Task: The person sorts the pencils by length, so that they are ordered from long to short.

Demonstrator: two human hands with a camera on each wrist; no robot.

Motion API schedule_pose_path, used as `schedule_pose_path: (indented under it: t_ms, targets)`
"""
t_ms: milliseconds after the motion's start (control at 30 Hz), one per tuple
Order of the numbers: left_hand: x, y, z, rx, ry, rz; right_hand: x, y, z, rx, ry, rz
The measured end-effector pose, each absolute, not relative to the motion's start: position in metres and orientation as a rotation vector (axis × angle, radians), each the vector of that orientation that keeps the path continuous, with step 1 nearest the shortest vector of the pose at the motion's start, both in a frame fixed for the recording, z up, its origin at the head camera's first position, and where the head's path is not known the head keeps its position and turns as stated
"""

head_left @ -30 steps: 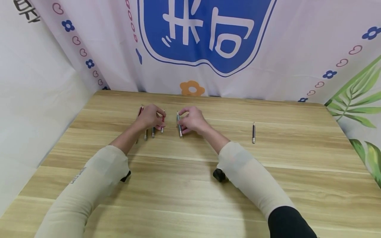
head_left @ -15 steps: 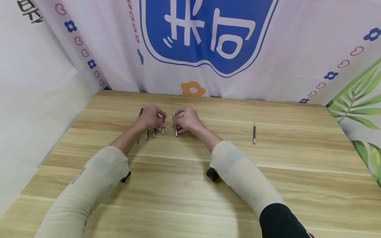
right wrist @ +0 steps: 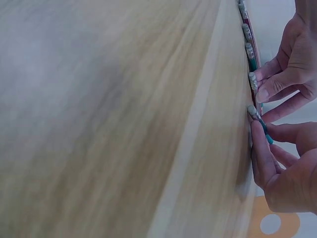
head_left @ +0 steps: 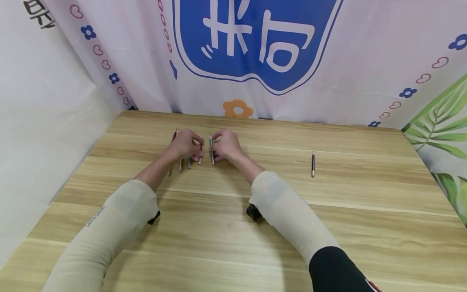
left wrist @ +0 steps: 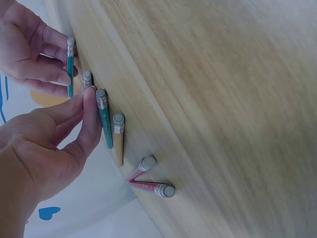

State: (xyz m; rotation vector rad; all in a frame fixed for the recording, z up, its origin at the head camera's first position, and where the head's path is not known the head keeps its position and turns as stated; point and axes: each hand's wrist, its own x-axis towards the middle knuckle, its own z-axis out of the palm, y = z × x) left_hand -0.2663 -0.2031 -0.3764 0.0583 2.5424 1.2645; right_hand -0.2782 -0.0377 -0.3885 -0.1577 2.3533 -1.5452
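In the head view my left hand pinches a red pencil between thumb and fingers, over the row at the back left. Just right of it, my right hand holds a teal pencil, nearly parallel to the red one with a narrow gap between. Both have their eraser ends toward me. Beside the left hand, the left wrist view shows a green pencil, a tan pencil and two pinkish-red pencils, one crossing close to the other. The left hand partly covers this row in the head view.
A dark pencil lies alone on the right part of the wooden table. A printed cloth hangs along the back edge, and a white wall surface borders the left side.
My right hand has moved left with the teal pencil, closing in on the red pencil and standing the teal one straighter. My left hand has stayed nearly still.
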Motion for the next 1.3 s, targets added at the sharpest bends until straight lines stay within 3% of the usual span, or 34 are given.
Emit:
schedule_pose_path:
  t_ms: [1300]
  targets:
    - [-0.268,-0.202,-0.376,0.036,2.535,1.235,-0.285,-0.049,-0.396,-0.142,2.503,-1.464]
